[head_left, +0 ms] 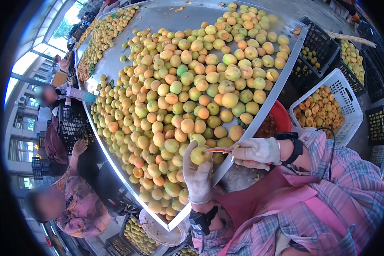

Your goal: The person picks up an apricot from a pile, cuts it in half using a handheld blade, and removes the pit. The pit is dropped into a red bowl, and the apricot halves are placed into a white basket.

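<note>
Both my hands wear pale gloves at the table's near edge. My left hand (196,176) is closed around a yellow-green apricot (198,155), holding it up over the pile. In my right hand (256,152) is a small tool with a red edge (219,150); its tip touches the side of that apricot. A large heap of yellow, green and orange apricots (170,100) lies on the metal table (271,91), right behind my hands.
A white crate (350,113) of halved apricots stands at the right, beside a red basin (283,117). Black crates (318,42) are farther back. Another person (79,202) works at the left side. Below the table corner sits a pale bucket (160,232).
</note>
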{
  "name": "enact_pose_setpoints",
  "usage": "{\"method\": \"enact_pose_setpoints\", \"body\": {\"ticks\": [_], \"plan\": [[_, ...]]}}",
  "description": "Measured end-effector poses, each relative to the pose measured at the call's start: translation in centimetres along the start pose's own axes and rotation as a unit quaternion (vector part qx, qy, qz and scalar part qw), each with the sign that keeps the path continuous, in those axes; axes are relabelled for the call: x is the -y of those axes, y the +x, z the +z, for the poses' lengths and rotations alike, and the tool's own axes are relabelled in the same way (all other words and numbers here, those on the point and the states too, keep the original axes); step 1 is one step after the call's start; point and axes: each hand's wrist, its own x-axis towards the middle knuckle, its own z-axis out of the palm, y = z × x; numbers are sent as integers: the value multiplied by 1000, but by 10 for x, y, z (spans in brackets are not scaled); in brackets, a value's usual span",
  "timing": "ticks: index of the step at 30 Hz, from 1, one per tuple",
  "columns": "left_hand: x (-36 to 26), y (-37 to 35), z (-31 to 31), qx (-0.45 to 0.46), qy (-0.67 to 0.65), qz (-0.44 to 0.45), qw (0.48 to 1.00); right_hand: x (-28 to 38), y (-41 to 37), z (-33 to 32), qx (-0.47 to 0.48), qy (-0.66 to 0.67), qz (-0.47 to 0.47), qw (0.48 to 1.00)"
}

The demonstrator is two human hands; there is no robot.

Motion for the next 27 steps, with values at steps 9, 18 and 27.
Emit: {"method": "enact_pose_setpoints", "body": {"ticks": [9,18,27], "plan": [[6,-1,-3,36,-76,12,996,-1,-1,-5,91,127,-9,988],[4,3,-6,1,51,21,998,-22,20,-3,-166,-299,-287,895],[3,0,-9,33,-52,4,998,-7,4,1,10,18,-36,999]]}}
